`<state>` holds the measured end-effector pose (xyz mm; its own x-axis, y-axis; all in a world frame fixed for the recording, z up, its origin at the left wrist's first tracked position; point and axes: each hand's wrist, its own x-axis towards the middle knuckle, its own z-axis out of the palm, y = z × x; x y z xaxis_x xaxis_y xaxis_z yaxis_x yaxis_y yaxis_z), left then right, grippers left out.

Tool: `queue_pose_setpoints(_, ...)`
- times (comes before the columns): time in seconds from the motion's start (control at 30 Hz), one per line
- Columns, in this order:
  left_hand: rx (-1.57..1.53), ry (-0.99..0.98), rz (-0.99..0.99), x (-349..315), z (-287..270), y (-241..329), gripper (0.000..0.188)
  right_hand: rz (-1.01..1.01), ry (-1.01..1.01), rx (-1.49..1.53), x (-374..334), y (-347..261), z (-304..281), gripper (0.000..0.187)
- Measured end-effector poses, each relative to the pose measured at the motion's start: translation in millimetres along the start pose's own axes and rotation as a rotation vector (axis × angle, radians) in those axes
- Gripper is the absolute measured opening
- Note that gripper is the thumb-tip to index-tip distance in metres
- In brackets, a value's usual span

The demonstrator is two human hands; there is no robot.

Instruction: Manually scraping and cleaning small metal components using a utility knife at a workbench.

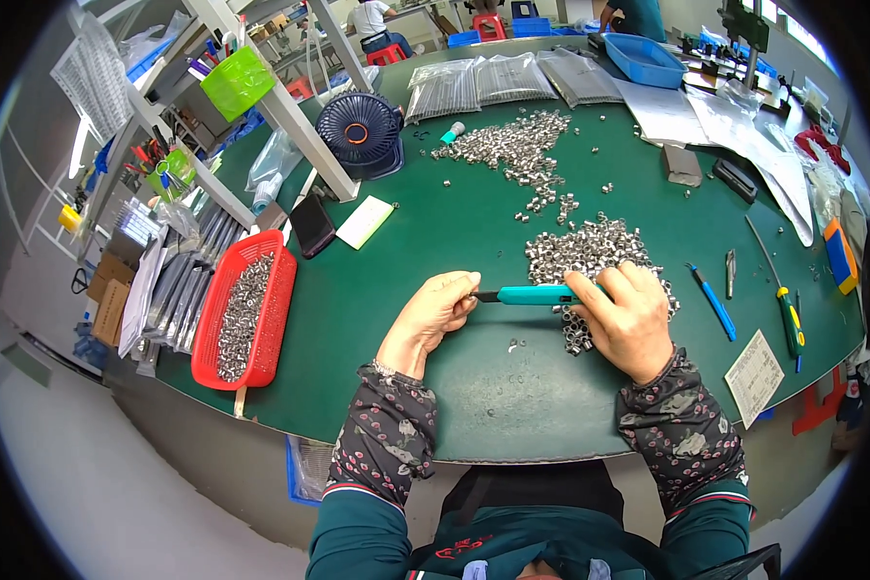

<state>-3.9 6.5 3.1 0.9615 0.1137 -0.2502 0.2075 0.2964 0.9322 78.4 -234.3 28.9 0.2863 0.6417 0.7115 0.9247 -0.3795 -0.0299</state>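
My right hand (630,314) is wrapped round a teal-handled tool with a dark front end (532,295), held level just above the table. It looks like a deburring tool or a knife; its working tip is too small to make out. At that tip, my left hand (440,311) is closed in a pinch, and its fingers hide whatever is between them. Beyond and beneath my right hand lies a heap of small silvery metal rings (585,249). A couple of tiny bright bits (515,345) lie on the green table (493,406) between my wrists.
At left stand a red basket (285,319) of small metal parts, a phone (311,225), a notepad (364,222) and a fan (358,133). More loose rings (517,150) spread farther back. A blue pen-like tool (712,302), a yellow-green screwdriver (790,324) and a printed card (754,377) lie right.
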Motion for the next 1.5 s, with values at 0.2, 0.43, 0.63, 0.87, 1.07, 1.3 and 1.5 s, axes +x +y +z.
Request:
queue_pose_setpoints(0.2,-0.153,0.084,0.199,4.5,0.8,-8.2,0.021,0.184,-0.039,0.267,-9.6,1.7,8.9,0.031)
queue_pose_setpoints(0.43,-0.322,0.027,0.335,3.8,7.7,-6.3,0.010,0.387,-0.175,0.530,-14.7,5.9,18.3,0.028)
queue_pose_setpoints(0.63,-0.299,0.005,0.357,5.4,9.0,-7.9,0.011,0.445,-0.243,0.643,-14.3,7.4,19.9,0.029)
queue_pose_setpoints(0.87,-0.282,0.003,0.343,3.7,7.9,-7.7,0.012,0.414,-0.201,0.587,-13.3,7.3,18.6,0.026)
queue_pose_setpoints(1.07,-0.349,-0.010,0.293,3.5,4.9,-10.8,0.013,0.274,-0.038,0.285,-10.7,-1.8,12.4,0.027)
queue_pose_setpoints(1.3,-0.419,0.011,0.296,3.3,4.4,-12.3,0.015,0.141,0.080,0.185,-6.2,0.9,11.1,0.037)
queue_pose_setpoints(1.5,-0.537,0.213,0.420,4.0,-0.8,-3.3,0.017,0.041,-0.011,-0.030,-4.7,-1.8,17.0,0.036)
